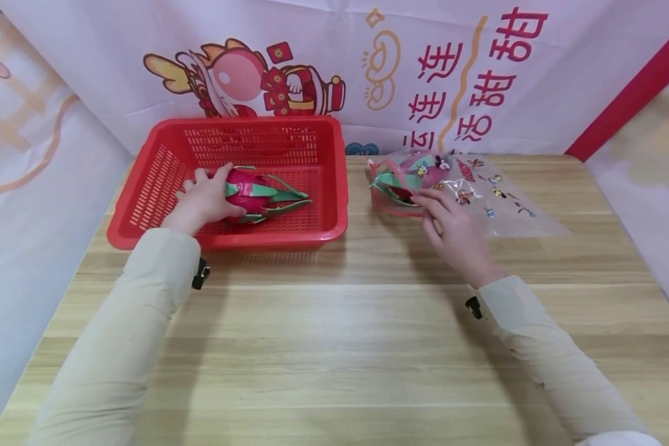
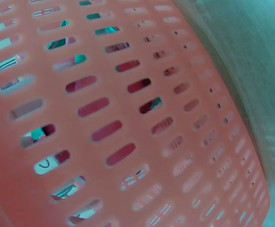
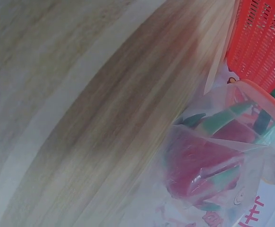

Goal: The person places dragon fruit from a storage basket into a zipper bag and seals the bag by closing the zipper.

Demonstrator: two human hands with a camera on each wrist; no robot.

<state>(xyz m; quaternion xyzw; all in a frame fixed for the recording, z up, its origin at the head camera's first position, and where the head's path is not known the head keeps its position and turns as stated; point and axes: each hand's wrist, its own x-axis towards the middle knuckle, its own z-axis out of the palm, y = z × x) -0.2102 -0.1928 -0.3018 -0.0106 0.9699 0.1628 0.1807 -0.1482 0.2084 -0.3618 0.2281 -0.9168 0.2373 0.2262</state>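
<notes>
In the upper left of the head view, a red slotted basket sits on the wood-grained surface; inside it lies a pink dragon fruit with its green, leaf-like tips pointing right; the left hand reaches over the basket's near rim and grips the fruit's left end, its fingers spread and bent around it; right of the basket, just above the middle of the frame, lies a clear bag with a red-edged mouth facing left and small cartoon prints; a second dragon fruit rests within that bag, seen through the plastic; the right hand seems to pinch the bag's edge between thumb and fingertips, though the right wrist view barely catches it; a printed cloth with a cartoon figure and red characters hangs across the top of the frame.
</notes>
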